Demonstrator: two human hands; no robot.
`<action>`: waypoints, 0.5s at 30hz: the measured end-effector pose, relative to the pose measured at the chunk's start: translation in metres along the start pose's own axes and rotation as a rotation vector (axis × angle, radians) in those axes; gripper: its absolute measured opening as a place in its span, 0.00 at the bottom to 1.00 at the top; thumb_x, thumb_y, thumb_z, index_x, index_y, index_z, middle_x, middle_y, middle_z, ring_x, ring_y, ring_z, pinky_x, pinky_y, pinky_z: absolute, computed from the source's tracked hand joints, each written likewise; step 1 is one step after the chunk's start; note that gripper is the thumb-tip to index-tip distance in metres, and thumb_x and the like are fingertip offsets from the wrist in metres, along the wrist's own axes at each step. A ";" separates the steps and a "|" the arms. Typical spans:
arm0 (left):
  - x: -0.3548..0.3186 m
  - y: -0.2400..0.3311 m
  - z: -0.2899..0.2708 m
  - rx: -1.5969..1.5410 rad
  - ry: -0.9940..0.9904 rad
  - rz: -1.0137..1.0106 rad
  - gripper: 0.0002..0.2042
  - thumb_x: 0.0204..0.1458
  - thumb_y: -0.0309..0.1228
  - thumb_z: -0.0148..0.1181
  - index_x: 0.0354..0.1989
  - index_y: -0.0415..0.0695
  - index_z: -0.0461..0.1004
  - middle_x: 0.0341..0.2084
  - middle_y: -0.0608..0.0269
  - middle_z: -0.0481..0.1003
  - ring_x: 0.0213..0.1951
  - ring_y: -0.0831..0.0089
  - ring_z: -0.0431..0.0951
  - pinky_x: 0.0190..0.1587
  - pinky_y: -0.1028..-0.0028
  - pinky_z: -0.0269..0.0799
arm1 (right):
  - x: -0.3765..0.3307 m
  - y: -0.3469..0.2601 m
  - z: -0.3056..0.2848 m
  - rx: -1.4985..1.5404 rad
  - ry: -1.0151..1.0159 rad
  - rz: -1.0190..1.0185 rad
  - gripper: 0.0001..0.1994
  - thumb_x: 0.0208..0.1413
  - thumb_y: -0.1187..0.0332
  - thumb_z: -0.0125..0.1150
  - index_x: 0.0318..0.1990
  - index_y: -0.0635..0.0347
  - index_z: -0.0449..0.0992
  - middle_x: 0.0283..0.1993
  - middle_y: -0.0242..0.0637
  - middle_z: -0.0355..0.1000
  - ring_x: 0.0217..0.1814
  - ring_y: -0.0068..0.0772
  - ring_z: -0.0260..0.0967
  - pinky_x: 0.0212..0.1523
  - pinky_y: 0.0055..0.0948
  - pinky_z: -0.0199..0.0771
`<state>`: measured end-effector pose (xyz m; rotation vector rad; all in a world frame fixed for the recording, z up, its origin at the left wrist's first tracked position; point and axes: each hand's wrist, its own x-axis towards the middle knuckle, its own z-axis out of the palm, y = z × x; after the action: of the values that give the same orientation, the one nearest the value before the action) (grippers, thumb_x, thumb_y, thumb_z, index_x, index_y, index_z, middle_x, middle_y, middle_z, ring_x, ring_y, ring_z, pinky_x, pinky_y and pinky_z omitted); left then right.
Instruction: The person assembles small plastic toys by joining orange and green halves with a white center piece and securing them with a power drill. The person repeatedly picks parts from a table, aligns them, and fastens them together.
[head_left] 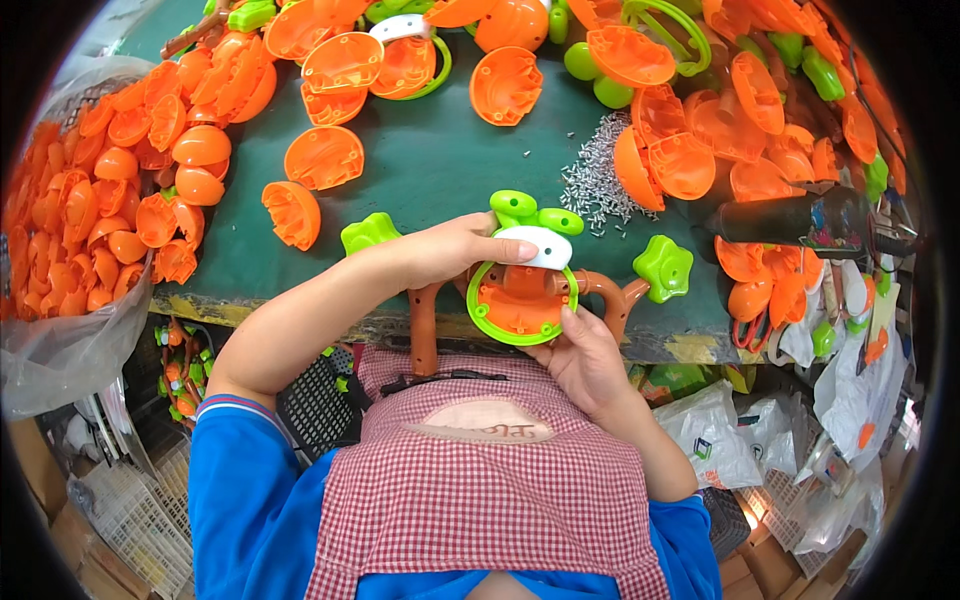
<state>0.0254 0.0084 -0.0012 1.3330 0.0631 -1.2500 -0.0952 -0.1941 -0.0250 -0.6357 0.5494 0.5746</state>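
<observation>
Both hands hold a partly assembled plastic toy at the table's front edge. Its orange half-shell [519,300] is ringed by a bright green hoop [477,312], with a white curved piece [540,246] and green rounded lobes [514,205] above. My left hand [455,248] is closed on the upper left, its thumb pressing the white piece. Closed round the lower right rim is my right hand [583,362], thumb on the hoop. Brown branch-like parts [425,330] stick out on either side. A green star-shaped knob [663,269] sits at the right branch's end, another green knob [370,233] beside my left forearm.
Small silver screws [603,180] lie heaped on the green table [430,170]. Orange shells [325,158] are scattered around, with a large pile [95,220] in a clear bag at left. A black power tool [790,222] and red-handled scissors [750,333] are at right.
</observation>
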 end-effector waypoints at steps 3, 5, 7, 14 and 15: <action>0.007 -0.009 -0.003 0.087 0.007 0.029 0.26 0.59 0.43 0.59 0.59 0.36 0.66 0.51 0.61 0.73 0.51 0.75 0.71 0.53 0.72 0.69 | -0.001 0.002 -0.004 -0.434 0.115 -0.081 0.19 0.68 0.64 0.50 0.60 0.68 0.67 0.55 0.43 0.71 0.53 0.35 0.74 0.48 0.32 0.82; 0.015 -0.025 -0.012 0.117 0.021 0.048 0.24 0.59 0.41 0.59 0.58 0.36 0.67 0.50 0.62 0.74 0.51 0.74 0.71 0.54 0.71 0.68 | -0.017 -0.015 0.011 -0.767 0.196 -0.061 0.17 0.63 0.69 0.57 0.56 0.69 0.71 0.45 0.40 0.77 0.47 0.27 0.76 0.39 0.27 0.81; 0.017 -0.030 -0.018 0.118 0.030 0.061 0.25 0.59 0.41 0.59 0.58 0.37 0.67 0.51 0.62 0.74 0.51 0.75 0.71 0.54 0.72 0.68 | -0.028 -0.022 -0.004 -1.215 0.198 -0.458 0.14 0.55 0.74 0.64 0.49 0.65 0.78 0.34 0.38 0.79 0.38 0.28 0.78 0.35 0.27 0.78; 0.024 -0.032 -0.010 0.285 0.028 0.066 0.31 0.55 0.50 0.62 0.58 0.38 0.68 0.50 0.56 0.75 0.52 0.69 0.73 0.56 0.70 0.67 | 0.029 -0.104 -0.003 -1.716 0.388 -1.396 0.13 0.52 0.81 0.58 0.46 0.65 0.76 0.42 0.44 0.75 0.44 0.47 0.71 0.46 0.38 0.72; 0.026 -0.033 -0.015 0.303 0.044 0.065 0.31 0.55 0.50 0.62 0.58 0.38 0.68 0.50 0.56 0.75 0.52 0.69 0.73 0.56 0.70 0.66 | 0.042 -0.120 0.003 -1.906 0.489 -1.478 0.20 0.50 0.83 0.54 0.53 0.66 0.71 0.45 0.46 0.73 0.47 0.49 0.69 0.51 0.41 0.69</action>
<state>0.0223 0.0109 -0.0453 1.6103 -0.1428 -1.2083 0.0128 -0.2584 -0.0029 -2.6612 -0.3452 -0.7576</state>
